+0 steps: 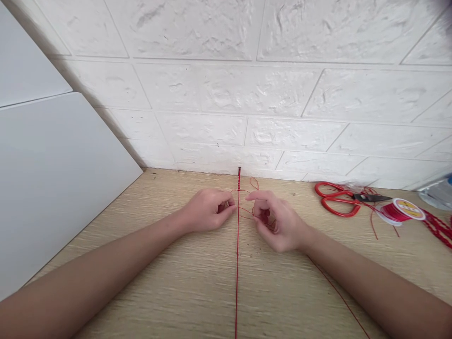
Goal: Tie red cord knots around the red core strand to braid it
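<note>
bare bench [176, 282] open toward the near edge; far edge meets the brick wall [226, 94]. one taut red cord [237, 263] runs from a pin [239, 168] at the far edge to the near edge. left hand [206, 209] and right hand [278, 221], fingers pinched on thin red strands beside it. one red scissors [335, 197], one thread spool [400, 210] toward the far right corner.

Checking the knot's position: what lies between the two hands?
Head view: a taut thin red cord runs between left hand and right hand.

wall [226, 94]: I see white brick | table [176, 282]: light wood grain | panel [52, 179]: white, leaning at left
</note>
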### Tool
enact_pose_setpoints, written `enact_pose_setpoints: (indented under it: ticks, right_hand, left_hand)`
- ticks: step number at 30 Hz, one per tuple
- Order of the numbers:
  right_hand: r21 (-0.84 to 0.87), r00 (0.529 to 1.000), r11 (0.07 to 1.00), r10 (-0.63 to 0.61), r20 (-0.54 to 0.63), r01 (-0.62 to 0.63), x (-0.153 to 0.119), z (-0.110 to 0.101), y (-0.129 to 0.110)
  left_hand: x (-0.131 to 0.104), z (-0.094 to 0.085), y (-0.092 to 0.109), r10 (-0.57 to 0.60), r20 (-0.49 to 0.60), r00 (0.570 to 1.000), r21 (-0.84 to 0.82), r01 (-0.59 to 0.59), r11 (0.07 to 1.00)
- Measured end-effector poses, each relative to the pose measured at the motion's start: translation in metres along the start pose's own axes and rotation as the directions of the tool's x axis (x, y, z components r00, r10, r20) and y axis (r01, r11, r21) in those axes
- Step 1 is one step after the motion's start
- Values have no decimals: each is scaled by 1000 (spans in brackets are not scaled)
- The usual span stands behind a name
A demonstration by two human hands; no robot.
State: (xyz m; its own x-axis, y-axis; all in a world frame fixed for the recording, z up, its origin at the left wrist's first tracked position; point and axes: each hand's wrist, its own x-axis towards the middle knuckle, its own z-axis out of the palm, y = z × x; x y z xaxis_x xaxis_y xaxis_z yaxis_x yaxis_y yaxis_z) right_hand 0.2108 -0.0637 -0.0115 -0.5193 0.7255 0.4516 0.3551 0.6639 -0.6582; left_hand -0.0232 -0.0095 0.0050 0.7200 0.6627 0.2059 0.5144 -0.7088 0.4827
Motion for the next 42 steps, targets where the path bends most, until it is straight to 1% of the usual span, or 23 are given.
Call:
enact_pose_setpoints:
  ticks: [2,4,8,10,15,19,22,25,30,34,42]
  right_hand:
    - [-36,999,999,13,52,-12,1,-1,1]
    - [-72,997,997,20,77,-14,3,-1,2]
    - [-115,997,993,28,70,-20,3,1,2]
    - [-129,997,991,30,72,-20,3,1,2]
    - [-154,995,988,44,90,-30,2,0,1]
    - [-136,995,989,64,72,-54,2,-1,0]
    - [-119,994,991,78,80,-68,2,0,-1]
    - [-132,993,989,74,89,-62,3,0,-1]
    - [-167,995,985,56,84,-41,3,2,0]
    - [-187,994,981,64,92,-46,4,2,0]
    - [-196,992,980,44,121,-20,4,2,1]
  left_hand:
    - [0,-1,1,-1,1,1000,-16,1,1000]
    - [0,-1,1,-20,-13,1000,-35,20,999]
    - [2,0,-1,-115,-86,990,-61,110,992]
    - [2,1,-2,-137,-93,986,-58,132,989]
    - [4,1,-1,-116,-61,991,-19,115,993]
    - [5,1,0,-108,-67,992,-16,107,994]
    - [5,0,1,-120,-57,991,-18,120,993]
    - [5,0,1,-126,-38,991,-19,126,992]
    - [4,-2,2,-100,-25,995,-16,100,995]
    - [4,-3,2,-88,-5,996,-27,88,996]
    - [7,-3,0,-116,54,992,-37,118,992]
